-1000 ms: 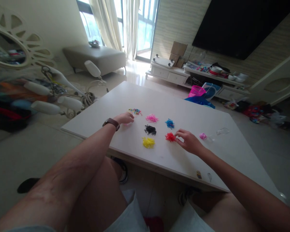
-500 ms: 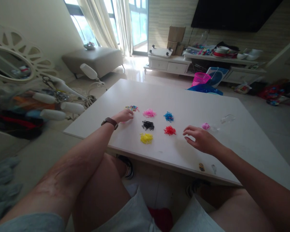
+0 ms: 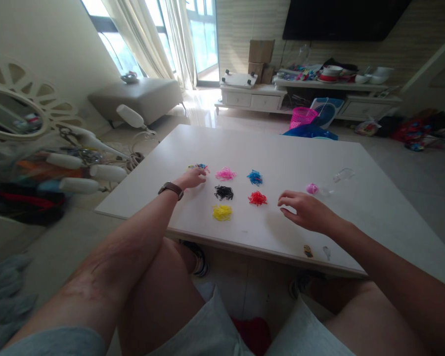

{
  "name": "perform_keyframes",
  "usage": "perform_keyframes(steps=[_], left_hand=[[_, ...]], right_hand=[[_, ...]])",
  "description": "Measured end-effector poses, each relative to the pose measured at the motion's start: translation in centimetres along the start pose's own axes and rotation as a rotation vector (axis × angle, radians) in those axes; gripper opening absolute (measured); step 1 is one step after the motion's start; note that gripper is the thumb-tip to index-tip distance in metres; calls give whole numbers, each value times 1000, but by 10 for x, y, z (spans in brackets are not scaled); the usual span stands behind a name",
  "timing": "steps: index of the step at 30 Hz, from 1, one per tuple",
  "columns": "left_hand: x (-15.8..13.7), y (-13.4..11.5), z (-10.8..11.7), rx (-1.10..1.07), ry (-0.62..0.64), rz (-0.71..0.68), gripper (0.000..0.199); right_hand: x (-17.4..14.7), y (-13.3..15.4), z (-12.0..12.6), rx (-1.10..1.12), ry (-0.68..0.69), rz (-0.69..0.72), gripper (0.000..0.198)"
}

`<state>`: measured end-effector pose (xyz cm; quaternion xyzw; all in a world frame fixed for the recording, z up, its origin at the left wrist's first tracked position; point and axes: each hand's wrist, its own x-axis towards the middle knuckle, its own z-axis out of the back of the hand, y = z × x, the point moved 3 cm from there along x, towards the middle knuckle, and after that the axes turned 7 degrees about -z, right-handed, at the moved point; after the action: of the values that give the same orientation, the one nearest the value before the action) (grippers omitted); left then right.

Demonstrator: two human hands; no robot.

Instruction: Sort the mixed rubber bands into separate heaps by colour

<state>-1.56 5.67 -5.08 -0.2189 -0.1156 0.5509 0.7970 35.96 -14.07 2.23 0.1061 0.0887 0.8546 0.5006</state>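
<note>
My left hand, below a brown wristwatch, hovers low at the near side of a mixed-colour pile of small rubber bands, partly covering it. Its fingers are slightly bent and apart, and nothing shows in them. To its right lie piles of pink bands, black bands and yellow bands. Farther right are blue bands and red bands. Just right of the red pile, my right hand is held above the table, open, its thumb apart from the curved fingers.
On the white table, a small pink object and a clear container lie beyond my right hand. A small yellow figure and a clear piece lie by the front edge. A lamp with white shades stands left.
The view has shifted slightly, so the table things appear a little farther left. My left hand has moved slightly toward the pink pile; a pink bit seen under it before is hidden.
</note>
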Motion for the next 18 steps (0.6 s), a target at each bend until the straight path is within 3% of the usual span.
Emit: perform_keyframes(steps=[10,18], left_hand=[[19,-13,-15,101,40,-33,38],[24,-8,-21,168,99,-19,47]], right_hand=[[3,3,0,-31,49,-11,15],[-2,3,4,-37,53,-24,14]])
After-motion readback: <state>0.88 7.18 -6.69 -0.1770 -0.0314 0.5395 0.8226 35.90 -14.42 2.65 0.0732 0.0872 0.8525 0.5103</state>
